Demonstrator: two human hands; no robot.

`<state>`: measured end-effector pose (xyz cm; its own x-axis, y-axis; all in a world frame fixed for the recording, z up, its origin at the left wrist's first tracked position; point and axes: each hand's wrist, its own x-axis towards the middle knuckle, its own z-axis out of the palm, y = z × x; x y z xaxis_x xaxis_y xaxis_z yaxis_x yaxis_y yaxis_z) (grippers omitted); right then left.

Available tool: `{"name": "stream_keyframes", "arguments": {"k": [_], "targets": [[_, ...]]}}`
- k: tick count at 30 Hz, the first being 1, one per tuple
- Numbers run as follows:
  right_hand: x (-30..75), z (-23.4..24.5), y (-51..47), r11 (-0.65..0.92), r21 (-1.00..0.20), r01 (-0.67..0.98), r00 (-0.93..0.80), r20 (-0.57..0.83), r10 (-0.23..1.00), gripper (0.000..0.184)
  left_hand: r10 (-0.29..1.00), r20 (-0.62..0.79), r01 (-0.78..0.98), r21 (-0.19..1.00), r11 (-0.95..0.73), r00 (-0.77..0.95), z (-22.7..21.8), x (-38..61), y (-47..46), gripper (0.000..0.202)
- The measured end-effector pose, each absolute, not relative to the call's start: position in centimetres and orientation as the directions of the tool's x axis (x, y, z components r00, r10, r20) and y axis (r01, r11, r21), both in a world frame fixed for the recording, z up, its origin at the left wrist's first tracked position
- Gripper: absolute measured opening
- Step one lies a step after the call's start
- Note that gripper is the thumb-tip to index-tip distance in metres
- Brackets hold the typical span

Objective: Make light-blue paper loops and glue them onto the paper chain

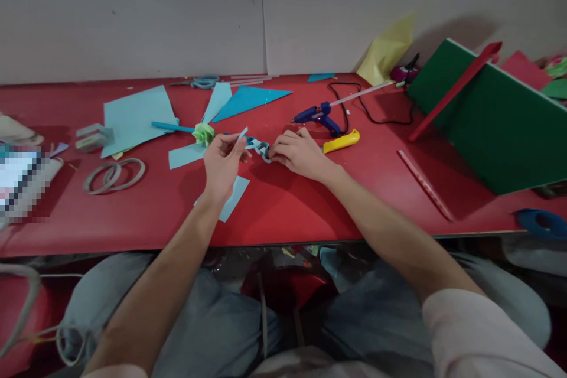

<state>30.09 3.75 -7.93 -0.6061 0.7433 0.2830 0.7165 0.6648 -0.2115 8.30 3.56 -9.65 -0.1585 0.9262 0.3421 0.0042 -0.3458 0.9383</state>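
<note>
My left hand [222,166] is closed in a pinch on the left end of a light blue folded paper strip [257,145]. The strip twists or loops between my two hands, just above the red table. At its right end the fingers of my right hand [299,153] are bent and pressed on the paper; their tips are partly hidden. Beyond my left hand lies a pale green paper flower [204,134] on a blue stem [172,127]. A yellow-handled cutter [343,142] rests beside my right hand, and a blue glue gun [316,115] lies behind it.
Light blue paper sheets [137,115] and tape rolls [126,176] lie left. Scissors [206,81] are near the wall. A green board [487,118] leans at right, with a pencil-like red stick [425,186] before it. A black cord [376,121] runs behind the glue gun.
</note>
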Motion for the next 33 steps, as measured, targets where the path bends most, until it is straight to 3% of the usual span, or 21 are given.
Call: {"name": "stream_keyframes", "arguments": {"k": [5, 7, 10, 15, 26, 30, 33], "targets": [[30.5, -7.9, 3.8, 0.585, -0.354, 0.729, -0.491, 0.324, 0.809, 0.018, 0.927, 0.347, -0.038, 0.934, -0.356, -0.145, -9.5, 8.5, 3.6, 0.04], [30.7, -7.9, 3.9, 0.588, -0.383, 0.713, -0.477, 0.35, 0.806, 0.009, 0.927, 0.347, -0.053, 0.933, -0.357, -0.14, -9.4, 8.7, 3.6, 0.04], [30.9, -8.0, 3.9, 0.589, -0.403, 0.701, -0.446, 0.397, 0.802, 0.016, 0.929, 0.352, -0.042, 0.933, -0.359, -0.117, -9.4, 9.1, 3.5, 0.038], [30.5, -8.0, 3.9, 0.613, -0.512, 0.601, -0.391, 0.48, 0.785, 0.01, 0.911, 0.406, -0.015, 0.913, -0.408, -0.077, -9.3, 9.4, 3.3, 0.037], [30.2, -8.4, 3.3, 0.673, -0.363, 0.644, -0.43, 0.556, 0.711, 0.02, 0.914, 0.404, -0.084, 0.91, -0.406, -0.046, -8.8, 9.8, 2.9, 0.049], [30.2, -8.4, 3.3, 0.681, -0.424, 0.596, -0.422, 0.557, 0.716, 0.03, 0.927, 0.374, -0.112, 0.921, -0.374, -0.02, -8.8, 9.8, 2.9, 0.049], [30.1, -8.6, 3.3, 0.678, -0.536, 0.503, -0.376, 0.571, 0.73, 0.038, 0.937, 0.35, -0.145, 0.927, -0.346, 0.008, -8.7, 9.8, 2.8, 0.049]]}}
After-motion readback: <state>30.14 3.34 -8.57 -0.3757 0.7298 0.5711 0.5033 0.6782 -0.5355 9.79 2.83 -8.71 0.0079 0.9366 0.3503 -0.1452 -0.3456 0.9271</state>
